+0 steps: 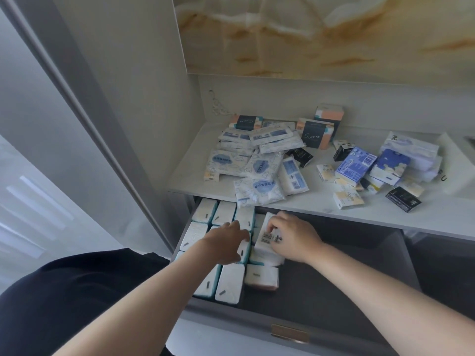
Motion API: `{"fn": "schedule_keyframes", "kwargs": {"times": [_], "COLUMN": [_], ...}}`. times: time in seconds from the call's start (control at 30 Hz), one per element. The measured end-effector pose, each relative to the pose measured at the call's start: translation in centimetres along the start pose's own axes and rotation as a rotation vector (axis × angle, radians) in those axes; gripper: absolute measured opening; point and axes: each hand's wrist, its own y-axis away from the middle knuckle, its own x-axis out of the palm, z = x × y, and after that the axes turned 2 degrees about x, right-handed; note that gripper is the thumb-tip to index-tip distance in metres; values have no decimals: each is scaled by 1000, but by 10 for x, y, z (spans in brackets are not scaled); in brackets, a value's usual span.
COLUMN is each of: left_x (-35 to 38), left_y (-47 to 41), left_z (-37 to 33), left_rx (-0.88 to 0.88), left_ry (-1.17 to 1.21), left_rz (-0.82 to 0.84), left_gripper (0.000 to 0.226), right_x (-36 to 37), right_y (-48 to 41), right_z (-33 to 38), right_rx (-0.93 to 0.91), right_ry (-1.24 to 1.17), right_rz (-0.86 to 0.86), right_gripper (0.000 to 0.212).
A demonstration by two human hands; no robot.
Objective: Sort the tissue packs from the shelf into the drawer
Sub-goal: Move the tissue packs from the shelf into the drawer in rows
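The open grey drawer (pixel 334 286) holds several white tissue packs (pixel 230 282) standing in rows along its left side. My right hand (pixel 293 237) grips a white pack with a barcode (pixel 264 240) in the middle of the drawer, tilted against the rows. My left hand (pixel 226 242) lies on the packs just left of it, fingers spread over one pack's top edge. On the white shelf (pixel 321 209) above lies a heap of blue-and-white packs (pixel 257 165), with small mixed packs (pixel 356 164) to the right.
Peach and dark boxes (pixel 314 136) stand at the shelf's back. Small black packs (pixel 403 199) lie near its front edge. The drawer's right half shows bare dark floor. A grey cabinet panel (pixel 115 124) rises to the left. The drawer front carries a brass handle (pixel 289 333).
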Motion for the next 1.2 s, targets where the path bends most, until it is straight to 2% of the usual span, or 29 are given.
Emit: {"fn": "schedule_keyframes", "kwargs": {"times": [0.07, 0.13, 0.2, 0.3, 0.37, 0.43, 0.5, 0.6, 0.7, 0.77, 0.87, 0.93, 1.03, 1.1, 1.2], "left_x": [-4, -2, 1, 5, 4, 0, -4, -11, -27, -34, -32, -23, -11, -6, 8], "left_y": [-8, -15, -21, -27, -28, -29, -31, -32, -26, -24, -18, -14, -11, -9, -6], "left_z": [-7, -14, -21, -28, -30, -30, -31, -35, -41, -44, -52, -57, -61, -59, -53], "left_rx": [20, 41, 49, 87, 134, 178, 211, 227, 150, 124, 115, 114, 129, 167, 224], "left_ry": [78, 137, 177, 241, 288, 307, 333, 423, 591, 661, 697, 717, 611, 406, 26], "left_rz": [-85, -99, -63, -58, -103, -148, -216, -361, -270, -183, -76, -32, -29, 4, 156], "left_gripper": [53, 55, 61, 82, 98, 101, 94, 67, 54, 55, 59, 63, 63, 48, 28], "right_x": [6, 14, 23, 25, 17, 4, -13, -33, -48, -57, -61, -56, -48, -41, -20], "right_y": [-1, 1, 1, 0, -3, -6, -7, -7, -2, 5, 13, 17, 24, 30, 40], "right_z": [-14, -21, -24, -25, -25, -24, -24, -28, -32, -29, -18, -11, -9, -11, -16], "right_rx": [52, 142, 180, 155, 153, 178, 220, 254, 284, 268, 229, 221, 264, 297, 354], "right_ry": [149, 159, 104, 106, 94, 7, -183, -418, -545, -496, -284, -169, -55, 6, 53], "right_rz": [99, 203, 246, 162, 176, 219, 271, 375, 455, 510, 600, 658, 683, 719, 770], "right_gripper": [65, 106, 117, 103, 100, 99, 94, 74, 48, 47, 57, 51, 44, 45, 39]}}
